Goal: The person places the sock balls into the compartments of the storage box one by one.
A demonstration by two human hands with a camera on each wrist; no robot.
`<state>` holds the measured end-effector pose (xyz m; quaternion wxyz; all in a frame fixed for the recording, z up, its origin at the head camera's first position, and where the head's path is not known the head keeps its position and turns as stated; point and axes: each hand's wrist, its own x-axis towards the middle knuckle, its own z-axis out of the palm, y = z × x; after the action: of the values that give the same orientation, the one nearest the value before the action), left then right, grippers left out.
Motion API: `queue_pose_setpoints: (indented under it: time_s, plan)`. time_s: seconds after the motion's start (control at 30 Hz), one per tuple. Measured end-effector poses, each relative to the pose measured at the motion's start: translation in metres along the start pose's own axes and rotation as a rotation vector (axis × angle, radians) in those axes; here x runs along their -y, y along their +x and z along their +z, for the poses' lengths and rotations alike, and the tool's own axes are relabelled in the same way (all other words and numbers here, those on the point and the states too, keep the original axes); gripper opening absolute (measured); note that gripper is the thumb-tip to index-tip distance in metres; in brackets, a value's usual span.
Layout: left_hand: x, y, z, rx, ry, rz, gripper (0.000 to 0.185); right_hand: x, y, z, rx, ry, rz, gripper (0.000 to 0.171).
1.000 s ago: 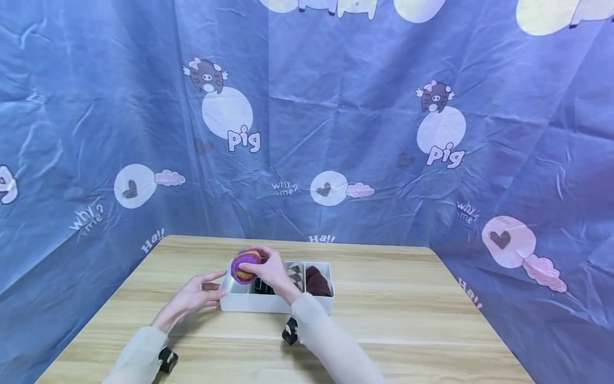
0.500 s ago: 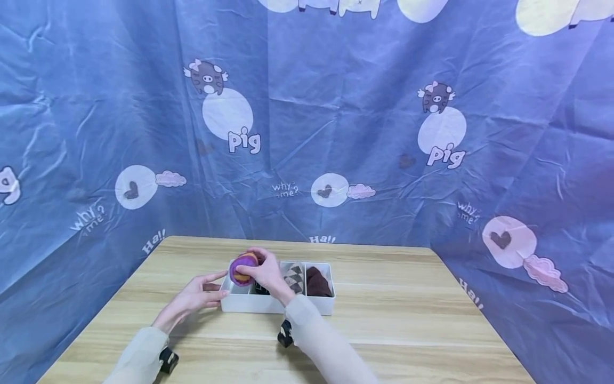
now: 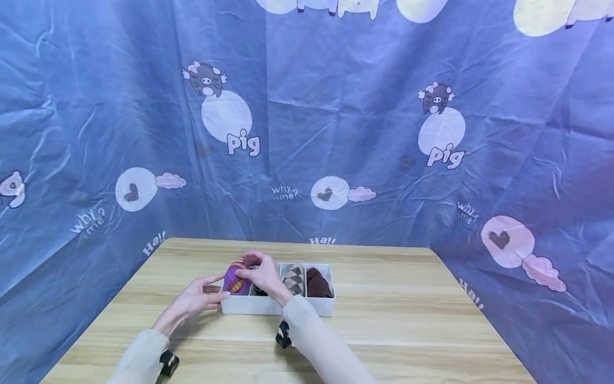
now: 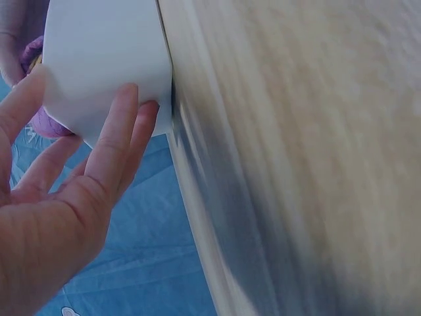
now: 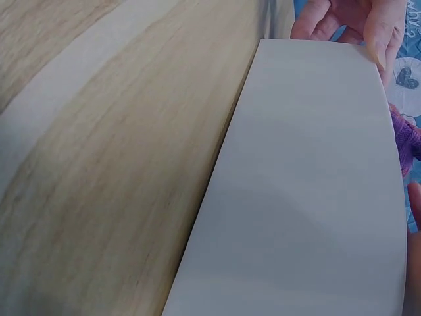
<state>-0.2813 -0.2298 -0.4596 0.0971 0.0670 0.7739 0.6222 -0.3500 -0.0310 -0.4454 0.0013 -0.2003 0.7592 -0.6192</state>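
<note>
Right hand [image 3: 263,276] curled round a purple, orange-striped sock ball [image 3: 236,279], holding it low over the leftmost compartment of the white divided box [image 3: 268,305] on the wooden table [image 3: 393,320]; left hand [image 3: 194,298] with fingers straight, pressed flat against the box's left end wall – plain in the left wrist view, fingertips [image 4: 125,105] touching the white wall [image 4: 105,59]. To the right in the box: a dark item partly hidden behind the right hand, an argyle sock roll [image 3: 293,279], a maroon roll [image 3: 317,282], each in its own compartment. Best handled, probably, by keeping the bracing hand firm against the wall so the light box does not slide, lowering the ball straight down between wall and divider, then pushing it in with the fingertips before letting go – loose cuffs could otherwise catch on the rim. Compared with a second ago: ball lower and further left, no longer above the rim near the second compartment but down at the end one; left hand much as before, beside the wall.
</note>
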Motion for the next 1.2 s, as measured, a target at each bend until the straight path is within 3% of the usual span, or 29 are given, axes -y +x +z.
queue_pose_setpoints:
  time_s: [0.43,0.83,1.2]
  plan:
    - [-0.0043,-0.0019,0.0008,-0.004,-0.018,-0.011,0.08,0.0037,0.0011,-0.0005,0.079,-0.043,0.015,0.032]
    - [-0.0014,-0.0022,0.0006,0.022,-0.014,-0.002,0.08,-0.001,-0.0026,0.0004,0.083,-0.142,0.015,0.031]
    - [-0.0022,-0.0023,-0.0002,0.013,-0.003,-0.004,0.08,-0.0023,0.001,-0.0025,0.062,-0.004,0.029,0.032]
